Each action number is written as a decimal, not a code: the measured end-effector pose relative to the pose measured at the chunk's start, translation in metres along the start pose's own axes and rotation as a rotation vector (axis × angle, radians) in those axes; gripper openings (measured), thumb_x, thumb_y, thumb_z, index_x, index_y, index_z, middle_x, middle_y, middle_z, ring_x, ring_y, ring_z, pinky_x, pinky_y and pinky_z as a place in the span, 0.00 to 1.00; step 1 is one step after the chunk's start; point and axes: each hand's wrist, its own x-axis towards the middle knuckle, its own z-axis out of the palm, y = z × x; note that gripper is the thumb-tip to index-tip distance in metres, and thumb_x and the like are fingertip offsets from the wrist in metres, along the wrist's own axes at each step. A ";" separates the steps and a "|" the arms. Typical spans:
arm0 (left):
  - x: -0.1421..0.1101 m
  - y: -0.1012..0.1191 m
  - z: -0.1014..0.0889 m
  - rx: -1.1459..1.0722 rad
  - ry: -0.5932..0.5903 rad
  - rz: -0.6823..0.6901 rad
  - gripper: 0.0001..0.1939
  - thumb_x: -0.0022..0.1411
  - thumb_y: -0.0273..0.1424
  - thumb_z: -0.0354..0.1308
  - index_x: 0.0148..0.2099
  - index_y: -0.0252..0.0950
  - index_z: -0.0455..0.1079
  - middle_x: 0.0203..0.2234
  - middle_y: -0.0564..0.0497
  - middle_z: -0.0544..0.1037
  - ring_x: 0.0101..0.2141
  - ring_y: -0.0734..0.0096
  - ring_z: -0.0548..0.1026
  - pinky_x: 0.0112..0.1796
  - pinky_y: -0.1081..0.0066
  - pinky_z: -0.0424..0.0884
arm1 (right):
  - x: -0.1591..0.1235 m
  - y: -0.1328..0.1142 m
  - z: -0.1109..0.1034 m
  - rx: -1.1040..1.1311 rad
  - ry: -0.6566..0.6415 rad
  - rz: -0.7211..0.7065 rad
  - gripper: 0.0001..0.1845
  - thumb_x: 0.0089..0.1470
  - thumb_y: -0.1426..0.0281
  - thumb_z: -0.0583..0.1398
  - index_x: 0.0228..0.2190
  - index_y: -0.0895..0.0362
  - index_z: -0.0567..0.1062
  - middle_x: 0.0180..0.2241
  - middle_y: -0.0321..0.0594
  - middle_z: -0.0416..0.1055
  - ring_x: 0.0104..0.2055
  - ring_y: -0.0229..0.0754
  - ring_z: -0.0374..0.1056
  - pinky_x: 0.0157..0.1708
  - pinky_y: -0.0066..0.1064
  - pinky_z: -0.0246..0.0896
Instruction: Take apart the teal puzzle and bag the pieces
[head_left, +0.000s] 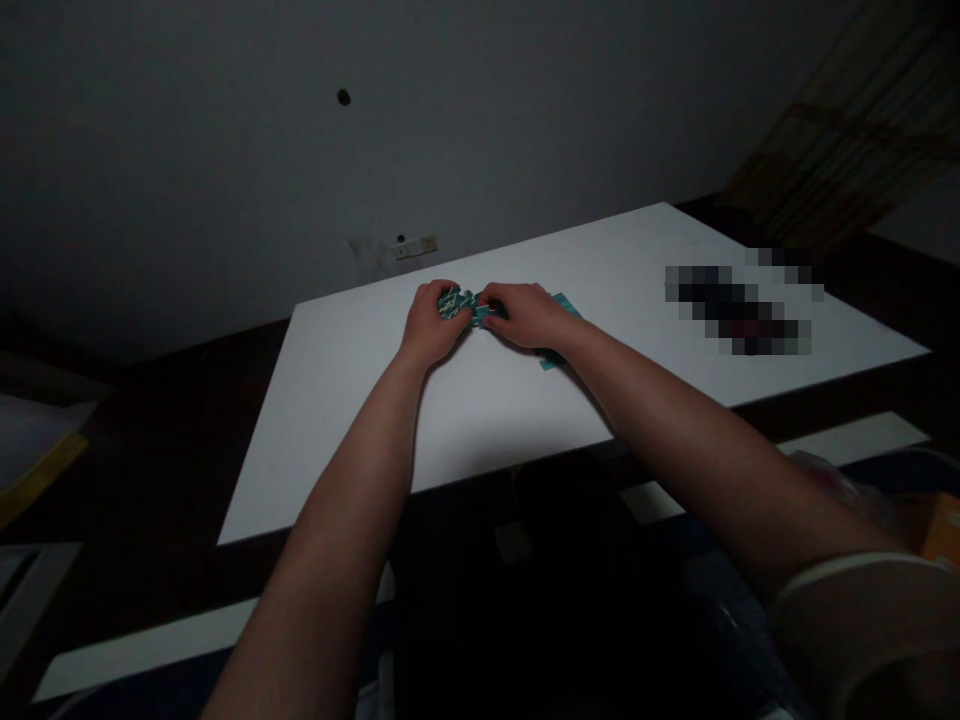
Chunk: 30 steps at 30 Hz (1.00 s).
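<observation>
White tabletop (330, 400), folded teal-patterned sheet (459, 303) in left hand (439, 325) and right hand (525, 315), fingers clamped.

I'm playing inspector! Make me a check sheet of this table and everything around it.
surface: white table top, flat and lit
job's things: teal patterned sheet, bunched between the hands, its end showing past the right hand; paper or cloth, cannot tell
clutter: pixelated dark object at the table's far right, too blurred to name
grippers: left hand and right hand, both bare, both gripping the sheet
cables: nothing seen
surroundings: grey wall with a socket panel; brown curtain at upper right
</observation>
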 end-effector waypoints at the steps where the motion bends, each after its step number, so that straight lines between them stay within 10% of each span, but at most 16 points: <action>1: 0.000 0.000 0.000 -0.001 0.000 0.002 0.18 0.57 0.26 0.70 0.48 0.46 0.72 0.49 0.46 0.78 0.52 0.52 0.77 0.60 0.50 0.75 | 0.000 0.000 0.000 0.002 0.000 -0.003 0.15 0.70 0.64 0.62 0.55 0.48 0.81 0.55 0.42 0.85 0.56 0.56 0.77 0.53 0.41 0.63; 30: -0.001 0.000 0.000 -0.007 -0.006 0.009 0.18 0.57 0.27 0.70 0.48 0.45 0.72 0.48 0.46 0.78 0.52 0.52 0.77 0.59 0.50 0.74 | 0.005 0.006 0.007 0.007 -0.015 -0.106 0.20 0.69 0.73 0.57 0.57 0.50 0.80 0.57 0.43 0.81 0.57 0.52 0.75 0.56 0.36 0.66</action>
